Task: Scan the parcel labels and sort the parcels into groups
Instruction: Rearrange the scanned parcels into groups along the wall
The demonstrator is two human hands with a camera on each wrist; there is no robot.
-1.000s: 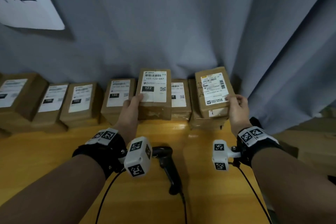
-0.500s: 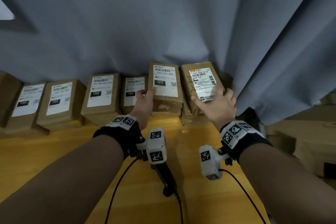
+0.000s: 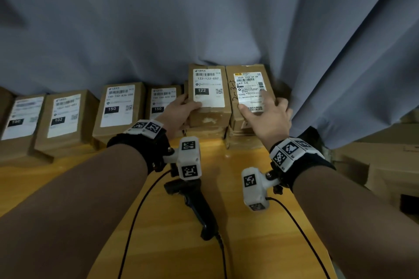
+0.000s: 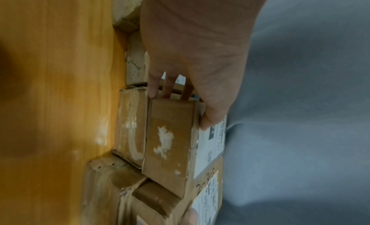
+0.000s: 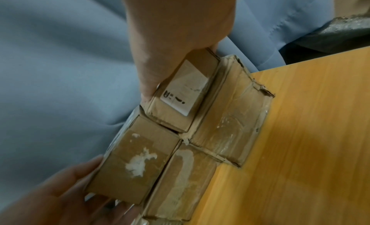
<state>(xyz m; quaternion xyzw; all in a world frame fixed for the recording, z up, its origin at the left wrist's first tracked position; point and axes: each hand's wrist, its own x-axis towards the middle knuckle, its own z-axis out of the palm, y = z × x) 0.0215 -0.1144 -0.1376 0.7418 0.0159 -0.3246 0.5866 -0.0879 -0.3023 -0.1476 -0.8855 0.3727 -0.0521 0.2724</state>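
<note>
Two brown parcels stand side by side on lower parcels at the table's back, against the curtain. My left hand [image 3: 189,104] grips the parcel labelled 122 [image 3: 208,88] by its left side, thumb on the label; the left wrist view shows the fingers [image 4: 154,89] behind its end and the thumb on top. My right hand [image 3: 263,104] lies over the parcel labelled T098 [image 3: 247,81], thumb at its front left corner, fingers curled over the right edge. The right wrist view shows this hand [image 5: 172,66] clasping the parcel [image 5: 180,104] from above. A black handheld scanner [image 3: 197,206] lies on the table between my forearms.
A row of labelled parcels runs left along the back: two marked 150 [image 3: 118,108], one marked 102 [image 3: 63,113]. A grey curtain [image 3: 204,18] hangs right behind them. Larger cardboard boxes [image 3: 385,165] stand off the wooden table's [image 3: 249,244] right edge. Cables trail from both wrists.
Both parcels were held up a second ago; they now sit on the stack at the back. My right hand has shifted from the parcel's side to over its top.
</note>
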